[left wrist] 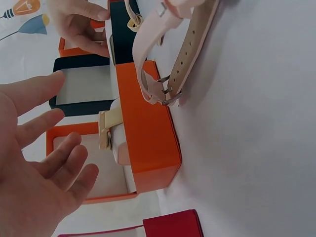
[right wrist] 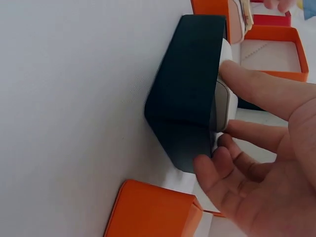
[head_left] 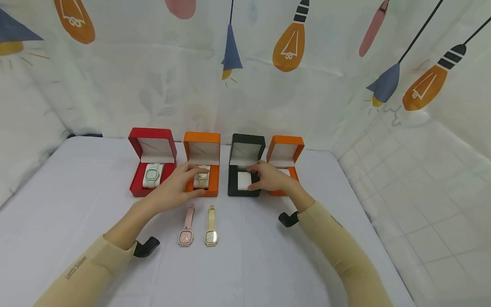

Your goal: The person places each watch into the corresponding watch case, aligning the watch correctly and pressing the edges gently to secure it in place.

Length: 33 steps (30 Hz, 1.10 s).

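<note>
My right hand (head_left: 271,177) is at the dark watch box (head_left: 232,181), which stands with its lid up. Thumb and index finger pinch the white cushion (right wrist: 225,101) inside it. To the left, my left hand (head_left: 172,192) hovers by an orange box (head_left: 215,181), fingers spread and holding nothing. That box contains a gold watch (left wrist: 105,129) wrapped round its cushion. Two watches lie on the white table in front: a pink-strapped watch (head_left: 186,236) and a yellow-strapped watch (head_left: 211,236).
A red box (head_left: 137,183) with a pale green watch (head_left: 152,174) stands open at the far left of the row. At the right end is another open orange box (head_left: 293,172), partly covered by the right hand. A patterned curtain (head_left: 153,85) hangs behind the table (head_left: 245,264).
</note>
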### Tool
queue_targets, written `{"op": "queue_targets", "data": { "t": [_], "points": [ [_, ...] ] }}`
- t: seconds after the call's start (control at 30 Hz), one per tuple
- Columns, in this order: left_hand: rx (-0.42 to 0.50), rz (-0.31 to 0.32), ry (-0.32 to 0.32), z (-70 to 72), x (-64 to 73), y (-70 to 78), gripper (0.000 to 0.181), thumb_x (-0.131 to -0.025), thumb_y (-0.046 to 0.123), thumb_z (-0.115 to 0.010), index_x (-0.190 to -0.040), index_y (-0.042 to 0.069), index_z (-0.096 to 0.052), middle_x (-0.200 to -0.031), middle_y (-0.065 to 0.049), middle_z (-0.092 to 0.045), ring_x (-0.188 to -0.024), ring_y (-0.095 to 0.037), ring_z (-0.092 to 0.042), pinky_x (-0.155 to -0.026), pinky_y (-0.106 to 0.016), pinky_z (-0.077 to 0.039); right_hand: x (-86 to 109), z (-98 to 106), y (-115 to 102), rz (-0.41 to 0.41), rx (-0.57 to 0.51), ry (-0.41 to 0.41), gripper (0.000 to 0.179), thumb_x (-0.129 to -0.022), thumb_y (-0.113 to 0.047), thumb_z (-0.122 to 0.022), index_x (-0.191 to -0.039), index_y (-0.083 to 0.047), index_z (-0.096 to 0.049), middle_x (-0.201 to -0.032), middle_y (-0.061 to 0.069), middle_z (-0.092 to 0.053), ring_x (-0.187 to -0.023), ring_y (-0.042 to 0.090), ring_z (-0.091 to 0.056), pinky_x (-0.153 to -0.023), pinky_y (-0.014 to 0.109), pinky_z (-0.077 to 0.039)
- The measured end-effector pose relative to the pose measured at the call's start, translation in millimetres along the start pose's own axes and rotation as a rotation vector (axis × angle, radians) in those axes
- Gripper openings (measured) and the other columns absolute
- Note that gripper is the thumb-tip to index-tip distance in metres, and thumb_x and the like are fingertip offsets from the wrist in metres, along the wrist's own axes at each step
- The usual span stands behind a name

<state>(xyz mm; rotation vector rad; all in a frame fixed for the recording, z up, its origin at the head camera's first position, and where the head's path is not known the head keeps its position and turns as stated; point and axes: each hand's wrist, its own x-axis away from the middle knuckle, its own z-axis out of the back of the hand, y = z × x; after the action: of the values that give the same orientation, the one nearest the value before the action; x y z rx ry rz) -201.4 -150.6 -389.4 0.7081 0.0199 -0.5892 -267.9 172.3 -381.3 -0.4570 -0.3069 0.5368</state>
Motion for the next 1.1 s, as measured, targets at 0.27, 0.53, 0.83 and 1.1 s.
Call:
{"op": "queue_targets", "data": {
  "t": [0.27,0.53,0.83,1.1],
  "points": [
    [0.003,0.016,-0.013,-1.3,7.6,2.6,0.054,-0.093,0.016,-0.078,-0.143,0.009,-0.058,-0.136,-0.016,-0.050,-0.124,-0.034,-0.047,-0.098,-0.056,-0.052,-7.1,1,1,-0.057,0.032,-0.064,0.075,-0.087,-0.037,-0.084,-0.147,-0.002,-0.055,-0.146,0.019,-0.048,-0.118,0.028,-0.053,-0.106,0.044,-0.047],
    [0.050,0.016,-0.030,-2.4,17.4,3.6,0.051,-0.094,0.014,-0.077,-0.141,0.006,-0.059,-0.130,-0.017,-0.054,-0.118,-0.036,-0.051,-0.093,-0.056,-0.055,-8.9,-1,3,-0.060,0.018,-0.060,0.072,-0.086,-0.038,-0.084,-0.144,-0.005,-0.055,-0.140,0.017,-0.051,-0.121,0.029,-0.053,-0.106,0.045,-0.047],
    [0.042,0.029,-0.045,-6.1,26.7,3.2,0.048,-0.093,0.017,-0.078,-0.137,0.009,-0.062,-0.130,-0.011,-0.057,-0.121,-0.034,-0.053,-0.096,-0.054,-0.053,-6.9,-6,5,-0.050,-0.025,-0.010,0.075,-0.085,-0.036,-0.085,-0.144,-0.005,-0.050,-0.142,0.016,-0.049,-0.123,0.027,-0.050,-0.110,0.045,-0.043],
    [0.069,0.060,-0.063,-5.8,36.5,4.5,0.048,-0.094,0.018,-0.076,-0.139,0.011,-0.061,-0.124,-0.010,-0.059,-0.114,-0.034,-0.056,-0.092,-0.054,-0.055,-1.1,-8,-2,-0.006,-0.054,0.067,0.075,-0.083,-0.025,-0.089,-0.140,-0.005,-0.043,-0.128,0.009,-0.057,-0.110,0.026,-0.056,-0.100,0.039,-0.049]
  ]
}}
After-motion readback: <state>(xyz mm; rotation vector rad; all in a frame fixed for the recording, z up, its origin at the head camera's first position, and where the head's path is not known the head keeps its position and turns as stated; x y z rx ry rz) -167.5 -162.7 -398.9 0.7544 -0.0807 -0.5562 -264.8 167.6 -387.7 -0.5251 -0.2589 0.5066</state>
